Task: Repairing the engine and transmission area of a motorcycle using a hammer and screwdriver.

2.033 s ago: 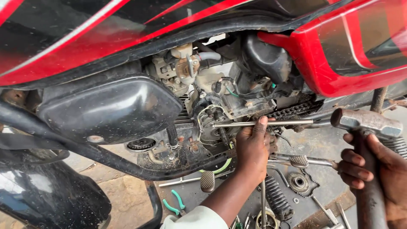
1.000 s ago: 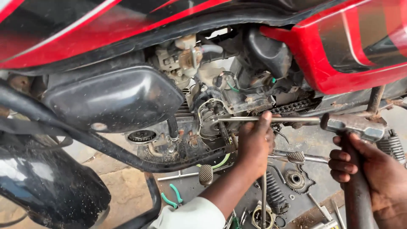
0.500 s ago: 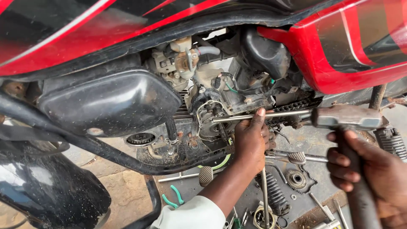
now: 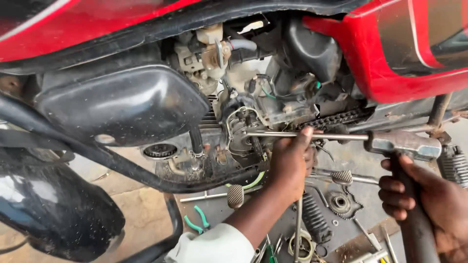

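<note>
Two hands: left steadies steel rod, right grips hammer.

red fuel tank above, black side cover at left, drive chain behind, green-handled pliers, coil spring and sprocket on the ground below.

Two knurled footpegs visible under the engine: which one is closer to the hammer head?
The right footpeg, on its bar below the hammer head, just right of the left hand. The other peg sits further left, under the engine.
</note>
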